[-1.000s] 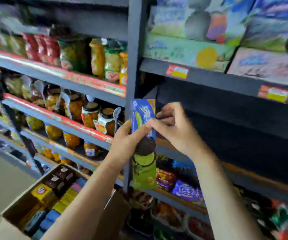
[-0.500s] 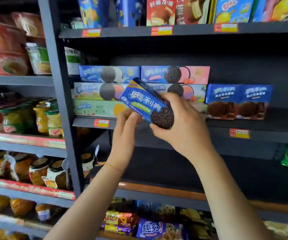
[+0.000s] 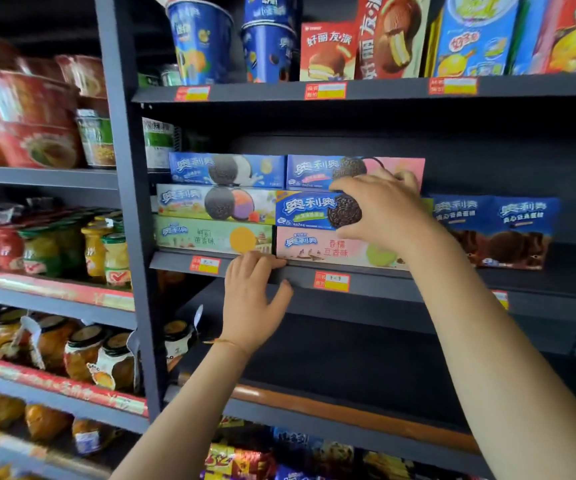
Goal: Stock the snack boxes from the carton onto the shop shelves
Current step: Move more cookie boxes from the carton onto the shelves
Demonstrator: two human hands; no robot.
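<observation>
A blue cookie box with a dark cookie picture lies flat in the middle row of a stack on the dark shelf. My right hand grips its right end, fingers over the top and thumb under it. It lies on a pink box and under a blue-and-pink box. Three more flat boxes are stacked to its left. My left hand rests on the shelf's front edge, fingertips on the lip, thumb spread below. The carton is out of view.
Two blue chocolate-cookie boxes stand right of the stack. The shelf above carries blue cups and red pie boxes. Left of a dark upright post are jars and red bowls. Snack bags lie low down.
The view rose from the carton to the shelf. The box went from both hands, tilted in the air, into the stack. My left hand let go and dropped to the shelf edge.
</observation>
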